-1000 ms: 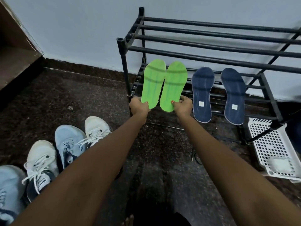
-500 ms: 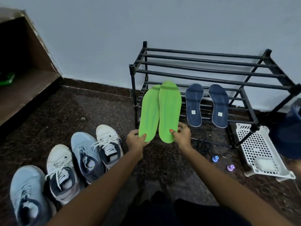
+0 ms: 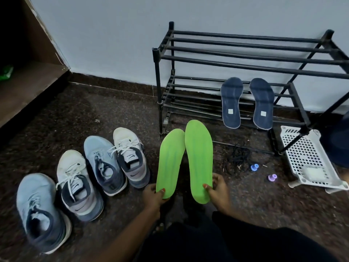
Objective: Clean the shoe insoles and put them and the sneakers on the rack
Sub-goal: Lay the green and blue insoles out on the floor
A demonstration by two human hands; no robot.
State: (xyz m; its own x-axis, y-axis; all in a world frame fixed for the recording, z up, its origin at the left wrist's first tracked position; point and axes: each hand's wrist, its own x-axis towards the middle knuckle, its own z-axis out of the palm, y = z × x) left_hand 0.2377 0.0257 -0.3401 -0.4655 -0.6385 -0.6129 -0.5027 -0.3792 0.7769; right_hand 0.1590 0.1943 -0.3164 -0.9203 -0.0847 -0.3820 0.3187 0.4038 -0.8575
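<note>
The green insoles [image 3: 198,159] had come off the rack [image 3: 245,59]. A second earlier their toes leaned on its lower bars beside the navy insoles [image 3: 232,103]. Now they were drawn back to 6 o'clock, held toes-up over the floor [image 3: 94,110] and well apart from the rack.

The left hand [image 3: 154,195] pinched one heel, thumb on its face and the other fingers hidden beneath. The right hand [image 3: 217,188] pinched the other heel, thumb on the face and fingers curled round the outer edge. Whether the two insoles touched along their inner edges could not be told.

The navy insoles leaned on the lower tier at 1 o'clock, as before. Four sneakers [image 3: 103,163] stood in a row on the floor between 8 and 9 o'clock, none on the rack. A basket [image 3: 309,157] lay at 3 o'clock, with loose laces [image 3: 236,157] between it and the green pair.

The green pair seemed not yet placed, probably withdrawn for more cleaning or a new spot. That left them and every sneaker to go.
</note>
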